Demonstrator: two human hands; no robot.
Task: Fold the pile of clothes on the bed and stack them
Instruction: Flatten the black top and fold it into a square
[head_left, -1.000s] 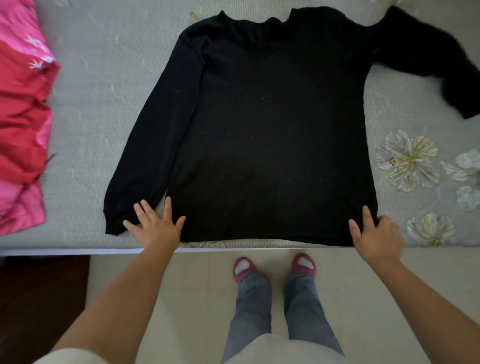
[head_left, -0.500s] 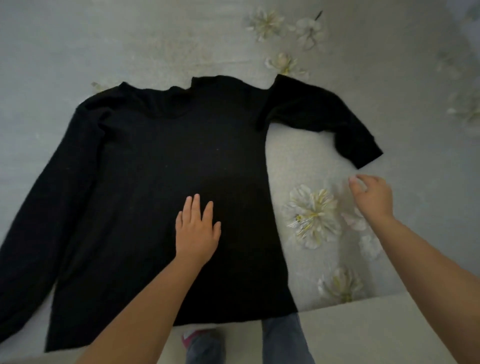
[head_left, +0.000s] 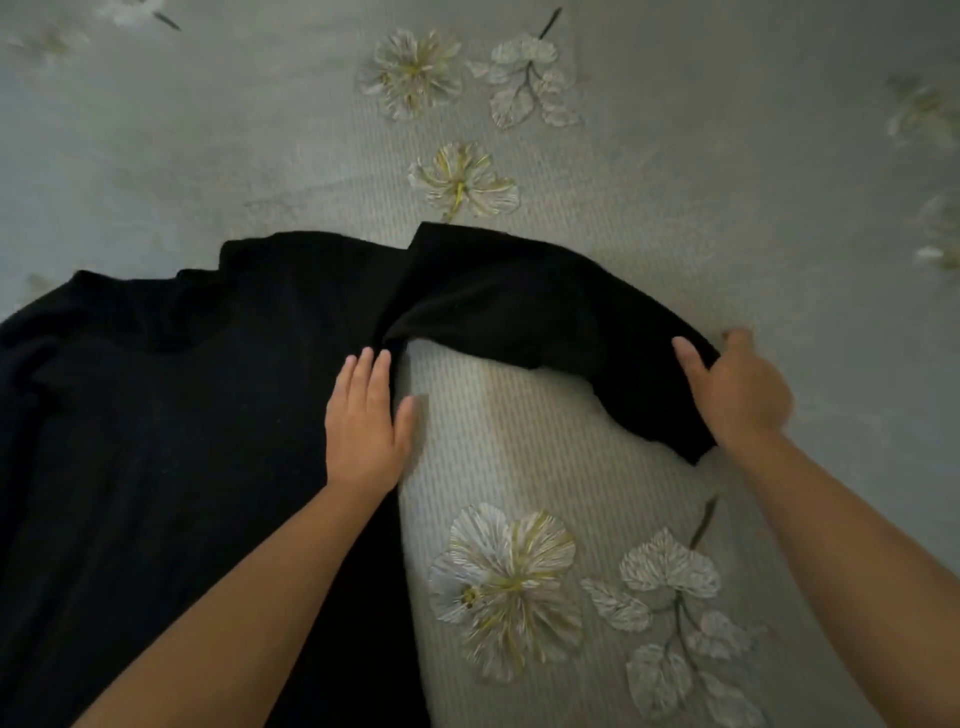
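A black long-sleeved top (head_left: 171, 415) lies spread flat on the bed, filling the left half of the view, neckline at the far side. Its right sleeve (head_left: 530, 306) arches out to the right, lifted a little off the bedcover. My left hand (head_left: 366, 421) presses flat, fingers straight, on the top's right side edge just below the armpit. My right hand (head_left: 737, 389) grips the sleeve near its cuff, thumb over the cloth. The top's left sleeve and hem are out of view.
The bed wears a grey-green ribbed cover (head_left: 675, 208) printed with pale flowers (head_left: 506, 582) and leaves. No other clothes show in this view.
My left hand slid from the top's middle to its right edge by the armpit. My right hand, which hovered below the cuff, has taken hold of the sleeve. The camera moved closer and rightwards.
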